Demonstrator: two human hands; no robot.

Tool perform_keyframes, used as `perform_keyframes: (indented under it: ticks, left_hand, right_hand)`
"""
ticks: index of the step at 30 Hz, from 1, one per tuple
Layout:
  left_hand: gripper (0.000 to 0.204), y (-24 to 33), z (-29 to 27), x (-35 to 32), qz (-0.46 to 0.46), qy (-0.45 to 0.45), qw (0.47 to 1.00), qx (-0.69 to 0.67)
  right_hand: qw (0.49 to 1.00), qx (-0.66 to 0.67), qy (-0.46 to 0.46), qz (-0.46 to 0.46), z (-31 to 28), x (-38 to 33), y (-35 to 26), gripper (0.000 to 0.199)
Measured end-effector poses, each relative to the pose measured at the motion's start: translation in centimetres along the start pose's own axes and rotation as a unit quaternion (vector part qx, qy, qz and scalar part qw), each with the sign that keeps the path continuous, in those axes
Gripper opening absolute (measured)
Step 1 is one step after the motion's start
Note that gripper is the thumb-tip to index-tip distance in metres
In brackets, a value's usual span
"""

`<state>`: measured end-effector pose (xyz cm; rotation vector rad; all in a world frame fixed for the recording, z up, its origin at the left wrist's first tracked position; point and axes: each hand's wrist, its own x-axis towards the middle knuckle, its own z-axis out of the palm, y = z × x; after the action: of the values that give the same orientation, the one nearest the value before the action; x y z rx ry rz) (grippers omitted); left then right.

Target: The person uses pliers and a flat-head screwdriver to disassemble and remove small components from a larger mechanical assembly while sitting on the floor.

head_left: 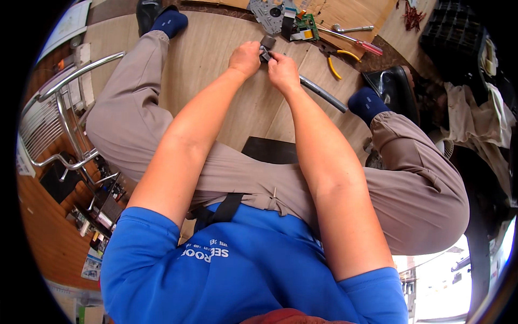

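Observation:
Both of my hands meet in front of me, low over the floor. My left hand (246, 59) is closed, its fingers at a small grey metal part (264, 52) that is mostly hidden. From the other side my right hand (283, 70) pinches at the same part, index finger and thumb forward. Right behind the part shows a dark, rounded metal block (267, 41), which looks like a hammer head. A grey metal bar (324, 93), perhaps its handle, slants out from beside my right wrist toward my right foot; the join is hidden.
Beyond my hands lie a metal plate (270, 15) and a green circuit board (306, 27). To their right are a red-handled screwdriver (367, 46), a socket wrench (353, 28) and yellow-handled pliers (334, 67). A chrome chair (62, 102) stands left; a black crate (453, 35) stands far right.

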<state>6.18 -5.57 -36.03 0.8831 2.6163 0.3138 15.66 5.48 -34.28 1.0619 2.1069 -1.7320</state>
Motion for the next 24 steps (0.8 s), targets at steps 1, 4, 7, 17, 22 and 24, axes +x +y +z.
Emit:
perform_keyframes:
  ticks: [1, 4, 7, 17, 22, 24]
  left_hand:
    - [0.011, 0.0, 0.0, 0.0, -0.004, -0.002, 1.0, -0.003]
    - [0.012, -0.2, 0.1, 0.0, -0.007, -0.012, 1.0, -0.017]
    - [0.013, -0.3, 0.0, 0.1, -0.004, -0.022, 0.999, -0.033]
    - [0.009, -0.3, -0.2, -0.1, 0.013, -0.043, 0.997, -0.06]
    - [0.008, -0.5, 0.0, -0.5, 0.01, -0.034, 0.997, -0.068]
    - [0.008, -0.2, -0.1, -0.4, 0.011, -0.035, 0.997, -0.07]
  right_hand:
    - [1.0, -0.008, -0.002, 0.003, -0.1, -0.1, -0.1, 0.034]
    - [0.999, -0.035, -0.002, -0.015, -0.5, -0.2, -0.7, 0.034]
    - [0.995, -0.088, -0.025, -0.046, -1.2, 0.4, -1.5, 0.033]
    - [0.967, -0.215, -0.132, -0.034, -2.4, 1.8, -4.3, 0.032]
    - [0.96, -0.269, -0.075, 0.034, -0.5, 0.3, -5.6, 0.028]
    - [0.971, -0.221, -0.074, 0.047, -0.4, 1.0, -5.3, 0.027]
